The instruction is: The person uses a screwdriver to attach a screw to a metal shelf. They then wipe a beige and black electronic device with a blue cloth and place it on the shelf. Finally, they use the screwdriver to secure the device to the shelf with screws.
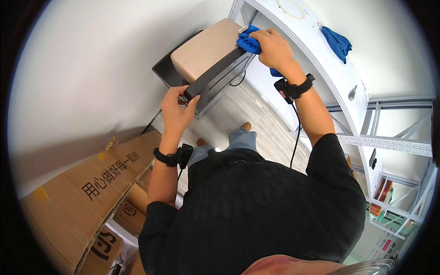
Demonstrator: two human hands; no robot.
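Observation:
A boxy appliance with a smooth beige top and a dark front panel stands against the wall; its exact kind I cannot tell. My left hand grips the panel's near left corner, thumb on the front and fingers behind the upper edge. At the far right corner my right hand is closed on a bunched blue cloth, which touches the edge where beige top and dark panel meet. More blue cloth hangs below that hand. Wristbands with cables circle both my wrists.
A curved white shelf runs along the right, with another blue cloth and a beige ring on it. Large cardboard boxes fill the lower left. White metal racking stands at right. A black cable loops beside the appliance.

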